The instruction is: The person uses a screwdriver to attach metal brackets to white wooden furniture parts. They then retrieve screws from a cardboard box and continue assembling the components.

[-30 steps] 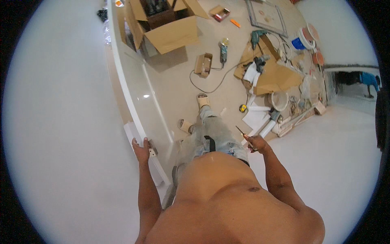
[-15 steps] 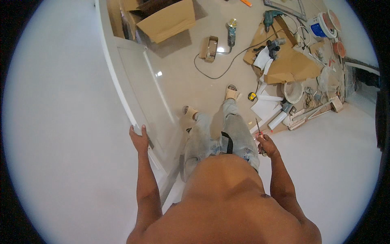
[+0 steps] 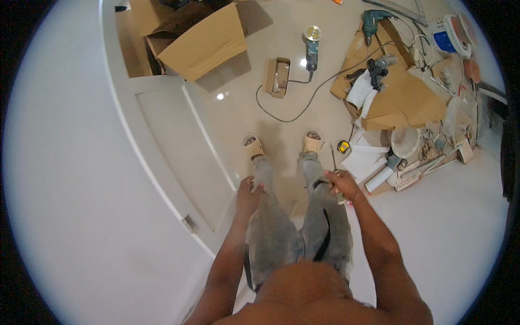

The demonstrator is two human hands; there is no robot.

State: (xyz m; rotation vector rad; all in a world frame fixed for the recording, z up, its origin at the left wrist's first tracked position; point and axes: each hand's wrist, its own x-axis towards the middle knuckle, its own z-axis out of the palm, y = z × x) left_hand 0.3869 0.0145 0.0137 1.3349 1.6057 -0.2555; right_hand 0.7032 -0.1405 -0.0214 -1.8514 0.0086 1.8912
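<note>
My left hand (image 3: 250,196) is closed at the left thigh of my grey trousers (image 3: 271,233), its fingers seeming to pinch the cloth. In my right hand (image 3: 344,185) is a screwdriver (image 3: 333,156), its thin shaft pointing away from me and its handle partly covered by the fingers. That hand also rests against the right trouser leg, where the cloth is bunched. To my left stands a white door (image 3: 176,130), with a small metal lock plate (image 3: 190,223) on its edge. The left hand is apart from the door.
An open cardboard box (image 3: 203,46) stands beyond the door. Ahead lie a corded angle grinder (image 3: 312,51) and a small box (image 3: 278,78). At right are a drill (image 3: 374,24) on flattened cardboard (image 3: 411,105), a tape measure (image 3: 343,146), a bucket (image 3: 447,35) and scraps.
My left hand has let go of the door edge and come across to my trouser leg. The right hand has moved inward with the screwdriver. My feet now stand side by side.
</note>
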